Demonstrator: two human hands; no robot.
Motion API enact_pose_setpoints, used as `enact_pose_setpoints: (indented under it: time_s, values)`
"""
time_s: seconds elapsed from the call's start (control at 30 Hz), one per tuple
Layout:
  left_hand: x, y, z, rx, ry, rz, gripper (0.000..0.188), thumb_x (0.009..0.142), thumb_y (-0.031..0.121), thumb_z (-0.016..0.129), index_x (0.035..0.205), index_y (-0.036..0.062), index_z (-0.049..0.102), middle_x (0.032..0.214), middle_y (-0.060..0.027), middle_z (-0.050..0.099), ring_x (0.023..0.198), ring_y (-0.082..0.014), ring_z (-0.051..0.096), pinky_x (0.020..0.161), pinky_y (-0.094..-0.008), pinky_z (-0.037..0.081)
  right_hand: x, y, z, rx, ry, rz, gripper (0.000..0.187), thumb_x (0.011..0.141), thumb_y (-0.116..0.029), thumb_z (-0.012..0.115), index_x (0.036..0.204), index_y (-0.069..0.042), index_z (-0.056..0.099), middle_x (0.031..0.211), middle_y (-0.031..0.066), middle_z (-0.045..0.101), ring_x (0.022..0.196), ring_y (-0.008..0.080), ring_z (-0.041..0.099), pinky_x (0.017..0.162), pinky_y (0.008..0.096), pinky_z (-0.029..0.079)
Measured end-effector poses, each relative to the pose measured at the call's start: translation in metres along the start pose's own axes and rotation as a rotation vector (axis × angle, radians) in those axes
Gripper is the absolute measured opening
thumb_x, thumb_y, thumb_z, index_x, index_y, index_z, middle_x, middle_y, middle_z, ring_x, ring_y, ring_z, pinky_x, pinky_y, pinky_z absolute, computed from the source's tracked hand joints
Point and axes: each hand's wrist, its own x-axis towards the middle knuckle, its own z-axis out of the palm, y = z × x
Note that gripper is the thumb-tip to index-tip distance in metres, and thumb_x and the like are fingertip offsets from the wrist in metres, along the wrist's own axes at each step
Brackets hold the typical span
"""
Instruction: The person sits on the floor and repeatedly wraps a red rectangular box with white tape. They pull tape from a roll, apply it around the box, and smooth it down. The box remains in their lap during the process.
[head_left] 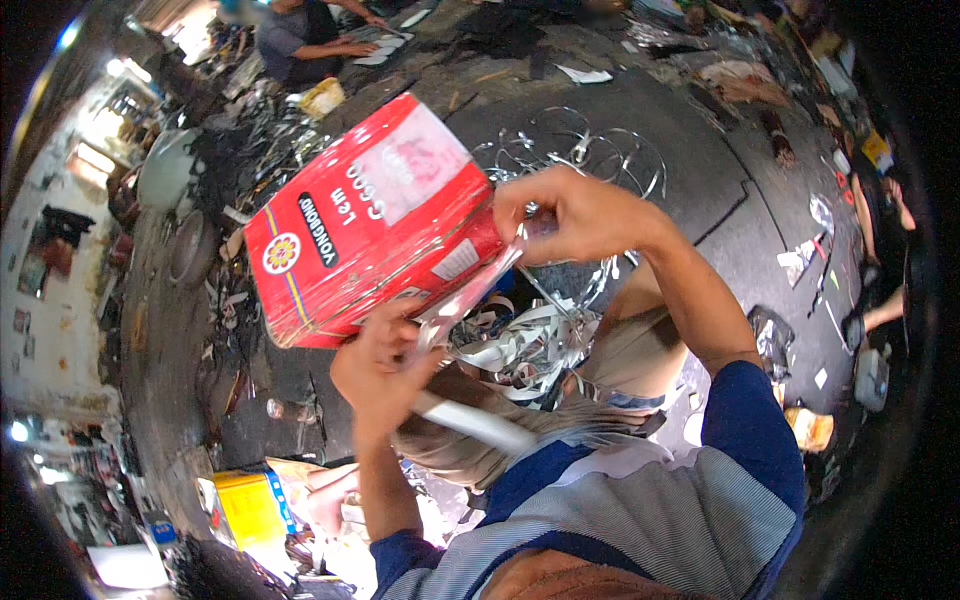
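A red square can (350, 230) with a printed label stands tilted in front of my hands, probably metal, though the kind is not certain. A shiny pale strip (472, 298) runs taut along its near side, between my two hands. My right hand (565, 215) is closed in a pinch on the strip's upper end, beside the can's right corner. At the can's lower edge, my left hand (380, 370) is closed round the other end, slightly blurred. A white length (475, 425) trails from below my left hand toward my lap; whether it is the same strip I cannot tell.
Tangled white and clear strips (530, 340) lie between my knees, with thin curled bands (600, 150) beyond. A yellow can (245, 505) stands at lower left. Another person (300, 45) handles pale flat pieces at the top; someone's limbs (880, 240) show at right. Scraps litter the dark floor.
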Motion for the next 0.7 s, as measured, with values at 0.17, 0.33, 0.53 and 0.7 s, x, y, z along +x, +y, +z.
enact_pose_setpoints:
  time_s: [0.17, 0.33, 0.53, 0.7]
  values:
    - [0.000, -0.021, -0.135, -0.079, 0.213, 0.058, 0.007, 0.091, 0.006, 0.069, 0.096, 0.0075, 0.064, 0.081, 0.0011, 0.066, 0.068, -0.0035, 0.057, 0.054, -0.0197, 0.041, 0.047, 0.034, -0.041, -0.090, 0.186, -0.036, 0.021, 0.089, -0.021, 0.076, 0.098, -0.002, 0.073, 0.082, -0.0005, 0.066, 0.076, 0.0102, 0.059, 0.070, 0.0262, 0.047]
    - [0.027, -0.031, -0.236, 0.254, 0.251, -0.143, 0.024, 0.094, 0.028, 0.069, 0.089, 0.0049, 0.066, 0.067, -0.0035, 0.063, 0.057, -0.0101, 0.056, 0.055, -0.0243, 0.043, 0.102, 0.049, -0.029, -0.137, 0.105, 0.162, 0.030, 0.086, -0.028, 0.072, 0.099, -0.002, 0.075, 0.083, 0.0104, 0.074, 0.074, 0.0267, 0.070, 0.073, 0.0437, 0.055]
    - [0.116, -0.021, -0.156, 0.934, 0.810, 0.427, 0.042, 0.076, 0.011, 0.074, 0.116, 0.0025, 0.071, 0.113, -0.0184, 0.067, 0.108, -0.0347, 0.062, 0.093, -0.0430, 0.050, 0.131, 0.047, 0.007, -0.660, 0.292, 0.195, 0.033, 0.077, -0.026, 0.077, 0.107, -0.010, 0.075, 0.090, 0.0141, 0.075, 0.085, 0.0332, 0.072, 0.077, 0.0422, 0.055]
    - [0.186, 0.002, -0.003, 0.306, 0.249, 0.461, 0.043, 0.080, 0.013, 0.078, 0.120, 0.0045, 0.068, 0.108, -0.0147, 0.071, 0.097, -0.0250, 0.069, 0.084, -0.0357, 0.055, 0.130, 0.040, 0.011, -0.551, 0.321, 0.218, 0.024, 0.078, -0.025, 0.077, 0.096, -0.011, 0.073, 0.092, 0.0143, 0.075, 0.088, 0.0345, 0.072, 0.080, 0.0453, 0.055]
